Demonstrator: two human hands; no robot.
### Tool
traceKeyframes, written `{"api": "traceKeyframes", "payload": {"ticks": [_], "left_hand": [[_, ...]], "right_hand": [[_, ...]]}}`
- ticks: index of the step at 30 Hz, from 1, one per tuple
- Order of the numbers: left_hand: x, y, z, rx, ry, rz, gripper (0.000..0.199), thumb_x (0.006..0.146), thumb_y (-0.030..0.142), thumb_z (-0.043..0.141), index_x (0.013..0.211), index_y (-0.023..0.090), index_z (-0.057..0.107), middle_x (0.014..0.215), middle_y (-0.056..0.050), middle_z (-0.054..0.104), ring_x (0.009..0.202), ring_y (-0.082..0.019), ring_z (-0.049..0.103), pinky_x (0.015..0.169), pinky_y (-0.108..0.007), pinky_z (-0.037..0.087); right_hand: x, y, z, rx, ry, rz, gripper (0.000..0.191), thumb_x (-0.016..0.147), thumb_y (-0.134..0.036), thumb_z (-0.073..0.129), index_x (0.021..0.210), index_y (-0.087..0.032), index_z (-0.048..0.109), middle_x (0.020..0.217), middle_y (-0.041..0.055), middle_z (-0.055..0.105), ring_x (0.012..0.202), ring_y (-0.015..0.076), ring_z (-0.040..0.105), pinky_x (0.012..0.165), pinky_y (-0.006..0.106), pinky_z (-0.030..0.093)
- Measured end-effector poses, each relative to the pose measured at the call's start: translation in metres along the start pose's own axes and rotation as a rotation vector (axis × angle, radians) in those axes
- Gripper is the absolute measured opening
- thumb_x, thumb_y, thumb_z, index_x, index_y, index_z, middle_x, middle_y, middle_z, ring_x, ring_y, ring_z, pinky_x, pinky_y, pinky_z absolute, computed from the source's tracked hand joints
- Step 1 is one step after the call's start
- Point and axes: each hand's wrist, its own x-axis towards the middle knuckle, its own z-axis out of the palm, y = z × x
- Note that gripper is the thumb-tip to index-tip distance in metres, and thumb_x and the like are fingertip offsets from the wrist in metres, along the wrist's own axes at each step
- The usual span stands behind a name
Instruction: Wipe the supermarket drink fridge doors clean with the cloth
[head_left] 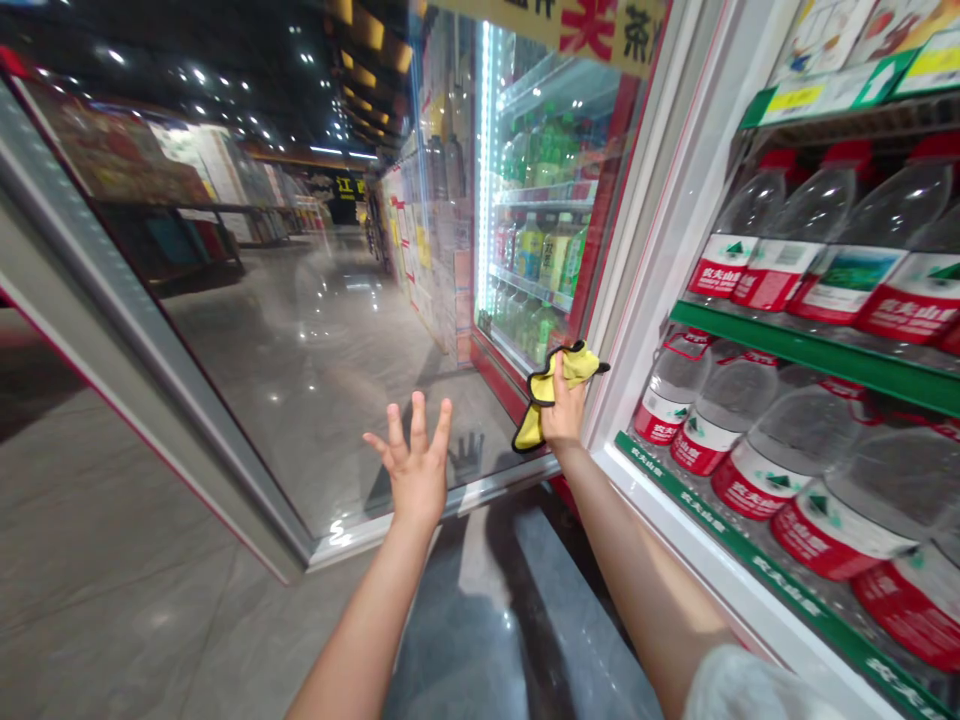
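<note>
Fingers spread, my left hand is up in front of the lower part of the glass door and holds nothing; whether it touches the pane I cannot tell. To its right, my right hand presses a yellow cloth with black edging at the glass, near the door's lower right corner. The cloth is crumpled, part of it above my fingers and part hanging at their left. The door stands swung open beside the shelves.
Shelves with a green edge strip hold several red-capped water bottles close on the right. The door's metal frame slants across the left. A lit drinks cooler and an aisle show in the glass.
</note>
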Motion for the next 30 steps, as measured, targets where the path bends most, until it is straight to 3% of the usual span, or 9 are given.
{"api": "traceKeyframes", "payload": {"ticks": [3,7,9,14,17,20,23,27,30], "left_hand": [[0.0,-0.001,0.0,-0.004,-0.006,-0.001,0.086,0.084,-0.009,0.05,0.154,0.041,0.04,0.167,-0.007,0.031,0.158,-0.034,0.001,0.119,-0.075,0.004],[-0.001,-0.001,0.001,0.013,-0.019,-0.012,0.086,0.085,-0.007,0.049,0.154,0.043,0.038,0.167,-0.006,0.031,0.159,-0.034,0.007,0.119,-0.076,0.004],[-0.001,-0.001,0.0,0.024,-0.037,-0.006,0.087,0.085,-0.007,0.049,0.155,0.043,0.036,0.168,-0.005,0.029,0.158,-0.034,0.009,0.119,-0.076,0.005],[0.0,-0.003,-0.008,0.051,-0.088,0.005,0.086,0.086,-0.004,0.05,0.156,0.042,0.034,0.169,-0.005,0.026,0.159,-0.033,0.011,0.12,-0.074,0.01],[0.002,-0.004,-0.017,0.049,-0.126,0.024,0.088,0.084,-0.004,0.053,0.157,0.041,0.033,0.169,-0.006,0.024,0.158,-0.034,0.012,0.12,-0.073,0.014],[0.004,-0.008,-0.026,0.036,-0.168,0.06,0.093,0.078,-0.006,0.054,0.157,0.039,0.034,0.17,-0.006,0.021,0.158,-0.036,0.011,0.12,-0.073,0.017],[0.005,-0.013,-0.034,0.005,-0.199,0.108,0.089,0.079,-0.003,0.055,0.157,0.034,0.037,0.171,-0.007,0.021,0.158,-0.035,0.013,0.12,-0.071,0.022],[0.006,-0.029,-0.047,0.037,-0.077,0.001,0.074,0.089,0.006,0.052,0.158,0.027,0.037,0.169,-0.012,0.026,0.157,-0.031,0.022,0.124,-0.067,0.018],[0.006,-0.05,-0.056,0.081,0.059,-0.188,0.075,0.089,0.015,0.062,0.159,0.028,0.036,0.172,-0.016,0.015,0.158,-0.037,0.013,0.121,-0.07,0.021]], "right_hand": [[0.013,-0.003,-0.002,0.044,0.04,-0.003,0.076,0.09,-0.018,0.041,0.164,-0.022,0.023,0.159,0.0159,0.038,0.148,0.0275,0.038,0.119,0.046,0.036],[0.069,-0.041,-0.008,-0.034,0.162,0.012,0.087,0.086,-0.013,0.04,0.165,-0.027,0.007,0.163,0.0136,0.033,0.15,0.0304,0.032,0.119,0.053,0.034],[0.08,-0.059,-0.013,-0.115,0.129,-0.056,0.087,0.086,-0.013,0.042,0.165,-0.028,0.01,0.167,0.0118,0.028,0.152,0.032,0.028,0.12,0.054,0.032],[0.057,-0.053,-0.028,-0.232,-0.163,-0.4,0.068,0.089,-0.017,0.051,0.156,-0.032,0.043,0.171,0.0062,0.021,0.154,0.0316,0.024,0.12,0.051,0.033],[0.063,-0.057,-0.027,-0.177,-0.03,-0.246,0.069,0.093,-0.019,0.046,0.16,-0.03,0.035,0.167,0.0106,0.028,0.151,0.0331,0.029,0.117,0.055,0.035],[0.077,-0.094,-0.015,-0.129,0.1,-0.071,0.073,0.094,-0.02,0.043,0.164,-0.026,0.023,0.165,0.0174,0.03,0.152,0.0369,0.028,0.115,0.058,0.035],[0.066,-0.13,-0.005,-0.173,-0.044,-0.233,0.073,0.09,-0.016,0.05,0.16,-0.029,0.035,0.17,0.0132,0.023,0.157,0.035,0.017,0.12,0.058,0.028],[0.036,-0.135,-0.008,-0.199,-0.31,-0.534,0.068,0.083,-0.009,0.058,0.146,-0.033,0.056,0.172,0.0049,0.019,0.158,0.0298,0.015,0.122,0.053,0.025],[0.037,-0.142,-0.011,-0.203,-0.234,-0.408,0.068,0.085,-0.01,0.057,0.149,-0.033,0.053,0.173,0.0067,0.016,0.159,0.0324,0.014,0.12,0.055,0.028]]}}
